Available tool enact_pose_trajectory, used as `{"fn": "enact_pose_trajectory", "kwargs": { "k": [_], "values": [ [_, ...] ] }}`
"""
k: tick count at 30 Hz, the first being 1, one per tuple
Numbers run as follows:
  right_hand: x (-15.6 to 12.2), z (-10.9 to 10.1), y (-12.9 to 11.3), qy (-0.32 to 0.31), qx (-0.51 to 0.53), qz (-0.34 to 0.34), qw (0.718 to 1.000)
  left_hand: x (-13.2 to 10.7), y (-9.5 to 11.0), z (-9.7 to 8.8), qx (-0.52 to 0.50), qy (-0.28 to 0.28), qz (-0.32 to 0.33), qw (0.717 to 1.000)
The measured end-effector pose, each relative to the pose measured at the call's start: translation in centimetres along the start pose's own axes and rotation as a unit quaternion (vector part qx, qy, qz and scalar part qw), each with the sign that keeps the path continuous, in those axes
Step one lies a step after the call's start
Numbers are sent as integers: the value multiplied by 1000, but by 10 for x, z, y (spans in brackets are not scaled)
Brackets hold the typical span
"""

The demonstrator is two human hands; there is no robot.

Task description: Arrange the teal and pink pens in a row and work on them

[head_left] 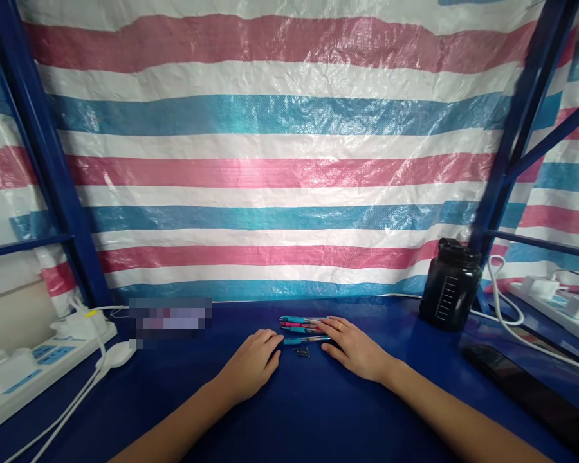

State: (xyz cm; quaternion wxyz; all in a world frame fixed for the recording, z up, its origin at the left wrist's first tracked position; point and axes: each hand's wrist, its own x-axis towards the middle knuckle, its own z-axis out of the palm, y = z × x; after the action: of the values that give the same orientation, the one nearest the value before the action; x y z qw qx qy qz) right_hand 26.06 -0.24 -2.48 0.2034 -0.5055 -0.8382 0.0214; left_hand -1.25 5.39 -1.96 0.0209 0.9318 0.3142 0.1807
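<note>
lying low on the worktop (289, 411), my left grip (257, 362) and right grip (354, 344) flank a small bunch of pens (296, 330) set crosswise between them. i take this as a steadying step in handling the pens: all of them are down, none is lifted. as i judge it, the next move calls for my right fingers to pinch one barrel and draw it free of its neighbours, without sweeping away the small black pieces (302, 352) on my side of the nearest blue pen (303, 340)

as for pose, my left forearm slants in from the lower left, palm down, fingers bent and close to one another, thumb standing off from them; that grip is clamped on nothing i can see. its fingertips end just beside the left end of the nearest blue pen, and whether they touch it i cannot tell. my right forearm slants in from the lower right, palm down too, fingers reaching over the right ends of the farther pens, a ring (340, 327) on one of them. thumb and fingers are apart here, so i read this grip as laid over the pens, not closed around them; how firmly it presses, i cannot tell
</note>
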Motion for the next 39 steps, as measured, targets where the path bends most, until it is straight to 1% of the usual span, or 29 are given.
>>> {"fn": "enact_pose_trajectory", "kwargs": {
  "k": [6, 10, 14, 17, 23, 27, 31, 35, 39],
  "values": [
    [0, -4, 0, -37, -7, -7, 999, 1, 3, -3, 6, -11, -4, 1000],
    [-1, -5, -3, -55, 5, -14, 998, 0, 4, -3, 7, -4, -1, 1000],
    [-1, -6, -5, -52, 19, -10, 998, 0, 0, 1, 12, 6, 4, 1000],
    [-1, -6, -5, -49, 21, -7, 999, 0, -1, 2, 11, 4, 5, 1000],
    [0, -7, -6, -56, 18, -4, 998, 0, 1, 0, 18, -4, 1, 1000],
    [3, -7, -9, -40, 8, -7, 999, -1, 3, -1, 18, -9, -1, 1000],
    [5, -8, -11, -38, 3, -10, 999, -1, 2, -1, 20, -5, 0, 1000],
    [3, -7, -10, -28, 8, -7, 1000, -1, 0, 0, 12, 1, 2, 1000],
    [1, -6, -9, -19, 6, -3, 1000, -1, -1, 1, 7, -8, 1, 1000]
  ]
}}
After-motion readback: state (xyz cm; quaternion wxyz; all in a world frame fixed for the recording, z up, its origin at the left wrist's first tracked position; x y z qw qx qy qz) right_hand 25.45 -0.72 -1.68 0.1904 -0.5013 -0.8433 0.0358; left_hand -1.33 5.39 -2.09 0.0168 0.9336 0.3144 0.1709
